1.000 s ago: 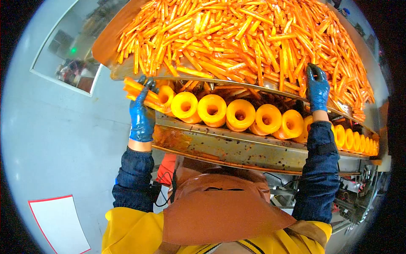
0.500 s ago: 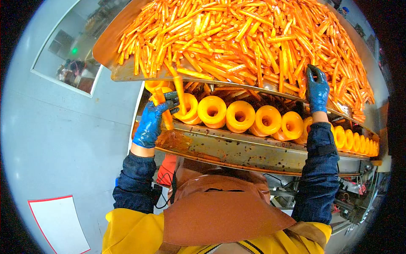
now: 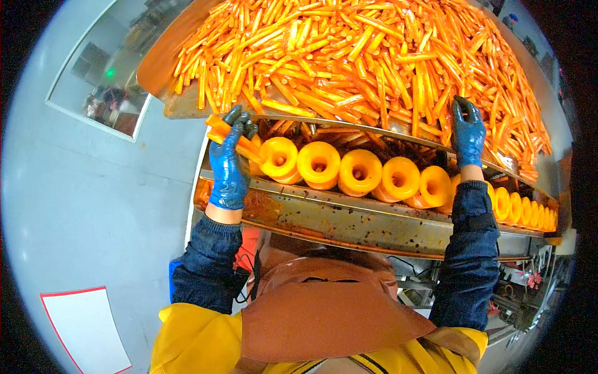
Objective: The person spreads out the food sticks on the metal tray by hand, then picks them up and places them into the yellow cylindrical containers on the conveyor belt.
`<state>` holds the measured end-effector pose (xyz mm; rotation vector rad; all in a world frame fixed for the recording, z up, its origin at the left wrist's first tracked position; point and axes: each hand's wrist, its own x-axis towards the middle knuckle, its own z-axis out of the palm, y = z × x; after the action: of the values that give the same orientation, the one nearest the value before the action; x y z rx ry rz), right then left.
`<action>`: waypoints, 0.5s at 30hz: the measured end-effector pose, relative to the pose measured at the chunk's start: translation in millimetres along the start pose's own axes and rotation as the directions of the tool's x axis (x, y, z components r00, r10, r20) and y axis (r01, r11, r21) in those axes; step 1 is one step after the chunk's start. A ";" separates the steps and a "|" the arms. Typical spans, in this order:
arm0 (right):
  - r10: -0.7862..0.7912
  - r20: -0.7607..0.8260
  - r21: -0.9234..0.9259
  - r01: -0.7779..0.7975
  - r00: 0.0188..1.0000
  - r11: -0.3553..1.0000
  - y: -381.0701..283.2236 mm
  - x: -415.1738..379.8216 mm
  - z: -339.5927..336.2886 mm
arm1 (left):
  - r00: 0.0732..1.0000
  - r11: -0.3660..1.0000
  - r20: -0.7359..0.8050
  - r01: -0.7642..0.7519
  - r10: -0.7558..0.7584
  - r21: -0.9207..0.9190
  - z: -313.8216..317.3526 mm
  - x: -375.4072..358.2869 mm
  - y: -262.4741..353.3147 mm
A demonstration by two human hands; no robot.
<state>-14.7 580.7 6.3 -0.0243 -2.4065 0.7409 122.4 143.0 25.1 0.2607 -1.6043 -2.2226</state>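
My left hand (image 3: 230, 163), in a wet blue glove with darkened fingertips, is closed around a few thick orange sticks (image 3: 232, 138). It is beside the left end of a row of orange round-mouthed cups (image 3: 318, 163), close to the tray's lower edge. My right hand (image 3: 467, 132), gloved the same way, is at the front edge of a big heap of glossy orange sticks (image 3: 349, 59). Its fingers are loosely curled and a little apart, with no stick visible in them. Inside several cups, something reddish-brown shows in the central hole.
A sloping metal tray (image 3: 171, 107) bears the heap. Below the cups runs a stained metal trough (image 3: 349, 218), with machine parts (image 3: 523, 280) at lower right. A grey wall (image 3: 93, 199) with a window (image 3: 103, 75) is on the left. A person's blue cap (image 3: 513, 17) shows far right.
My left hand has moved up, and the single stick that hung from its fingers over a cup is gone from there. The nearer cups have shifted slightly right. My right hand stays put.
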 end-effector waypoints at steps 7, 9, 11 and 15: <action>0.053 0.040 0.014 -0.053 0.998 0.998 -4.8 0.7 -2.5 | 0.995 0.993 0.089 -0.063 0.054 0.101 -14.0 -5.4 -15.5; 0.033 0.027 -0.004 -0.033 0.999 0.999 -2.5 1.0 -1.2 | 0.997 0.997 0.015 -0.075 0.074 0.016 -13.0 0.1 -7.4; 0.010 0.018 -0.022 -0.010 1.000 1.000 -0.7 0.2 -0.1 | 0.990 0.979 -0.081 -0.124 0.112 -0.164 -22.3 13.6 -2.3; -0.036 -0.026 -0.048 0.035 0.999 0.998 2.7 1.2 1.9 | 0.962 0.966 -0.129 -0.251 0.242 -0.057 -33.1 41.2 2.7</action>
<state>-17.2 582.2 4.4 -0.0103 -2.3929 0.6630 97.6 96.5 19.8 0.1614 -1.4056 -2.0295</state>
